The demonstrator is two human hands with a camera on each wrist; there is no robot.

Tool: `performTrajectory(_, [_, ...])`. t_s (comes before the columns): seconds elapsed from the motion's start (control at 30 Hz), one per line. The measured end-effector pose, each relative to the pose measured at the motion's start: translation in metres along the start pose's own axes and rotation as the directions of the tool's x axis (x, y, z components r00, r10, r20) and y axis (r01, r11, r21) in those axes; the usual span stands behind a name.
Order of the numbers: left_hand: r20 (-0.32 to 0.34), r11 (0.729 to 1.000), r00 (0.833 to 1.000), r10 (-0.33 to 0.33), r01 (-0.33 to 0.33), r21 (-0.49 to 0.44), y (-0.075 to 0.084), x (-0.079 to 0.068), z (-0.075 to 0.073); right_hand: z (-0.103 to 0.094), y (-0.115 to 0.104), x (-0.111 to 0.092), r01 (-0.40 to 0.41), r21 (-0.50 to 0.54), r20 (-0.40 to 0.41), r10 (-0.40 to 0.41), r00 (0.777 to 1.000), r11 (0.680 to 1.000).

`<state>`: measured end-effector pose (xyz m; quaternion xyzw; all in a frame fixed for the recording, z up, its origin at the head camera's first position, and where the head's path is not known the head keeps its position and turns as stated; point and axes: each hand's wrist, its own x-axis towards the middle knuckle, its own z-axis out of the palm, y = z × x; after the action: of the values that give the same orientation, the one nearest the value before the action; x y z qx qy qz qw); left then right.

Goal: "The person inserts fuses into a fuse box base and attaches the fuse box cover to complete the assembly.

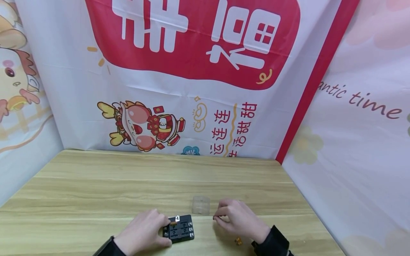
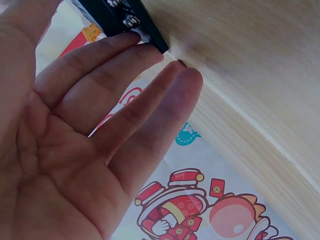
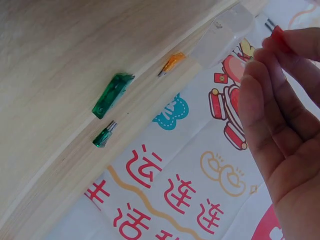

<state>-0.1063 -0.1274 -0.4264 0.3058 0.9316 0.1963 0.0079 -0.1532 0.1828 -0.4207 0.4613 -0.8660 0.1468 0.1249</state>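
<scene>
Nearest us, black sleeves point(image 1: 273, 242) are covering the wrists of two bare hands over a wooden table point(image 1: 134, 185). With our left hand point(image 1: 145, 229) we are grasping a black fuse block point(image 1: 181, 230) by its left side, thumb at the near edge and fingertips at the far one; a small orange piece point(image 1: 174, 223) is sitting in its far left part. Our right hand point(image 1: 237, 218) is hovering to the right, thumb and fingertips pinching a tiny red blade fuse point(image 3: 281, 40). Between the hands, slightly farther off, a clear plastic cover point(image 1: 201, 205) is lying on the table. In the right wrist view, two green blade fuses point(image 3: 113, 96) and an orange blade fuse point(image 3: 173, 62) are lying loose. At the far side, a printed banner point(image 1: 179, 85) is hanging.
</scene>
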Motion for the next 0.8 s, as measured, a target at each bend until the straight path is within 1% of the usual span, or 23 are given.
performTrajectory(0.3, [-0.006,1.000,1.000,0.003,-0.003,0.007,0.0003,-0.0003,-0.0001,-0.0006,-0.0029,0.0013,0.025,0.021,-0.044,-0.024,0.999,0.999])
performTrajectory(0.53, [-0.028,1.000,1.000,0.008,-0.007,0.021,0.0008,-0.0011,0.0015,0.0014,-0.0061,0.0029,0.073,0.027,-0.113,-0.070,0.991,0.997])
performTrajectory(0.63, [-0.037,1.000,0.999,0.011,-0.010,0.026,0.0011,-0.0013,0.0019,0.0022,-0.0070,0.0034,0.066,0.028,-0.126,-0.062,0.990,0.997])
performTrajectory(0.8, [-0.034,1.000,0.999,0.009,-0.008,0.028,0.0014,-0.0012,0.0018,0.0023,-0.0086,0.0032,0.029,0.029,-0.120,-0.025,0.992,0.999])
